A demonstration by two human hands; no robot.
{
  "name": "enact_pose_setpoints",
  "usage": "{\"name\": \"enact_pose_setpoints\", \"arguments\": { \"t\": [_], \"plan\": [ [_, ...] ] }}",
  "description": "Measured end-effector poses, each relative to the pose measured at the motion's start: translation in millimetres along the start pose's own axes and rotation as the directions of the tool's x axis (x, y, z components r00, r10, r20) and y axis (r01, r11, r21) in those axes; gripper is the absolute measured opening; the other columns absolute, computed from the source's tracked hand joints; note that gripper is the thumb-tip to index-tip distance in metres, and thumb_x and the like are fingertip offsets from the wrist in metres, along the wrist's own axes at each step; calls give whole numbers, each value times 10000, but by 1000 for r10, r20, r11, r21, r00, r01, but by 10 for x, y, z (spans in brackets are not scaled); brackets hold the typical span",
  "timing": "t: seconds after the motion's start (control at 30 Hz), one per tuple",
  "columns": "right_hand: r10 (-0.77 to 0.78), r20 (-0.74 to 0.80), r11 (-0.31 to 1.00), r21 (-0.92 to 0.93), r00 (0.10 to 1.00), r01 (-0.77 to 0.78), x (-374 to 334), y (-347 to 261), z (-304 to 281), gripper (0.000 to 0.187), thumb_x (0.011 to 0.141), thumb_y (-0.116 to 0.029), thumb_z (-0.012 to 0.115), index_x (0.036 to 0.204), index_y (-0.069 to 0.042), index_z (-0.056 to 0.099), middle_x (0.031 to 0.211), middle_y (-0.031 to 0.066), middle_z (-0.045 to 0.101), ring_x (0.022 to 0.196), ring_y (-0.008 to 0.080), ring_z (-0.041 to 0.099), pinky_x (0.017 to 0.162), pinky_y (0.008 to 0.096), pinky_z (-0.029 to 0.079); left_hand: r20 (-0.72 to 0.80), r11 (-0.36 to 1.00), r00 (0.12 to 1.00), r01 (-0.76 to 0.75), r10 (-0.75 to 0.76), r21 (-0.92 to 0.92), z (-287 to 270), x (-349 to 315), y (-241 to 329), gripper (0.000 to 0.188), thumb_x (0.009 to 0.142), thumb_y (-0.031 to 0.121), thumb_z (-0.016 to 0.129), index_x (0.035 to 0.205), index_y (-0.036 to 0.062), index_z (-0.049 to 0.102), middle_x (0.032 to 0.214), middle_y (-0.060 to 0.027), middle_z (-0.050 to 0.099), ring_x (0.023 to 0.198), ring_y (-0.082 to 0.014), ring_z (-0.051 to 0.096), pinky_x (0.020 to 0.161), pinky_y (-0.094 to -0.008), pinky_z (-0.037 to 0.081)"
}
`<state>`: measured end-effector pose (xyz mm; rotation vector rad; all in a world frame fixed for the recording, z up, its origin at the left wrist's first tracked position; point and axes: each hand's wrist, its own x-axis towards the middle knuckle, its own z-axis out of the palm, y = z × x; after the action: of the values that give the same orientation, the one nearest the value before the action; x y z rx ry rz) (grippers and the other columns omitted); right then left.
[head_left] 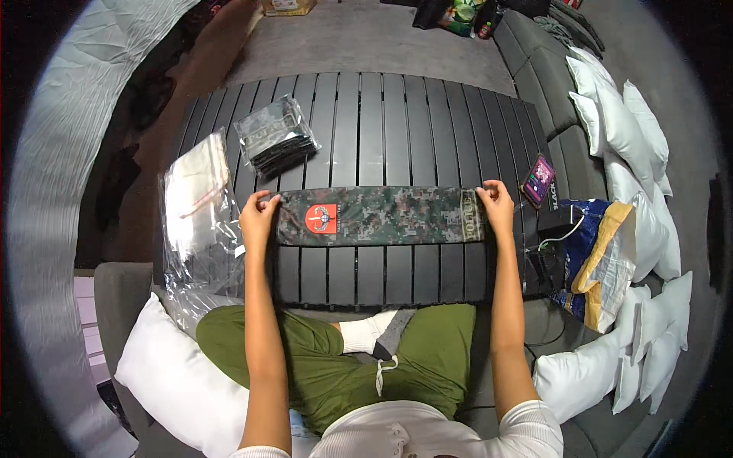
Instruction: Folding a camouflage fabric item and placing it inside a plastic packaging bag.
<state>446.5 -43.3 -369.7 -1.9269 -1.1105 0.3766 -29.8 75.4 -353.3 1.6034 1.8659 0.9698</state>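
Two bare hands work one camouflage fabric strip [397,216] on my feed, stretched crosswise at the centre of the frame over one black slatted table [366,278]. I see the left hand [258,214] pinching the strip's upper-left corner between thumb and fingertips, and the right hand [498,208] pinching its upper-right corner likewise. I judge the cloth light, soft and limp, perhaps a little slick, and hard to break; the end corners seem the best holds, since a grip mid-length would let it sag. It bears one red patch [321,219] toward its left end. At upper left I count one stack of bagged camouflage pieces [276,137], its layers too tight to number, and, at left, one heap of clear plastic bags [197,206], too overlapped to count. Right of centre sit one smartphone [538,182] and, lower, one blue-and-gold bag [599,259].
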Motion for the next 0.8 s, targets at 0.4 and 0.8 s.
{"name": "enact_pose_setpoints", "arguments": {
  "t": [0.4,0.8],
  "plan": [
    [108,43,897,426,993,-116,8,-70,-75,149,776,-26,616,924,-5,618,894,46,626,839,105,563,751,212,419,190,884,982,75,16,-461,8,154,-109,273,789,126,660,1040,31,615,753,51,542,685,-34,465,616,-164,362],
    [-5,-228,478,855,974,203,-613,-579,-864,137,801,37,576,915,-40,578,839,40,615,731,118,587,677,226,475,94,283,995,97,-22,-954,-813,-338,261,290,858,16,549,1147,0,537,785,39,537,513,21,341,394,-116,202]
  ]
}}
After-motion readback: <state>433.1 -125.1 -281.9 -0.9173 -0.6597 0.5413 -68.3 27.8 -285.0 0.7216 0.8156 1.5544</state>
